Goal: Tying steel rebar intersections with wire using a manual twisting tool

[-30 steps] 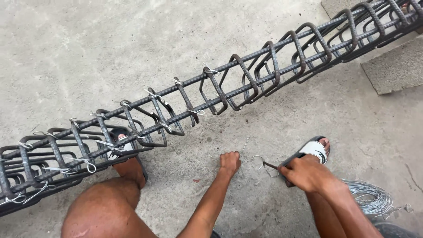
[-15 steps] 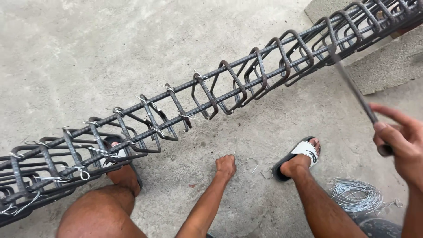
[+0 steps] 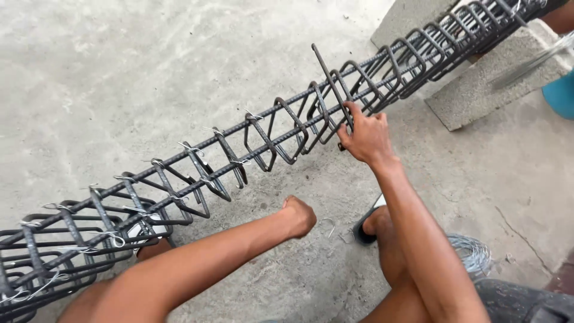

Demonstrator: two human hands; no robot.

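A long rebar cage of dark bars and square stirrups runs from lower left to upper right, with thin wire ties at the left joints. My right hand is shut on a thin metal hook tool, whose rod sticks up and left against the cage's near side. My left hand is a closed fist just above the concrete floor, below the cage; nothing shows in it. A small bent wire piece lies on the floor beside it.
A concrete block carries the cage's far end at the upper right. Next to it stands a blue container. A coil of thin wire lies by my right leg. My sandalled foot rests near the wire piece.
My right hand rose from the floor with the hook tool and came to the cage. My left hand lifted off the floor and closed into a fist.
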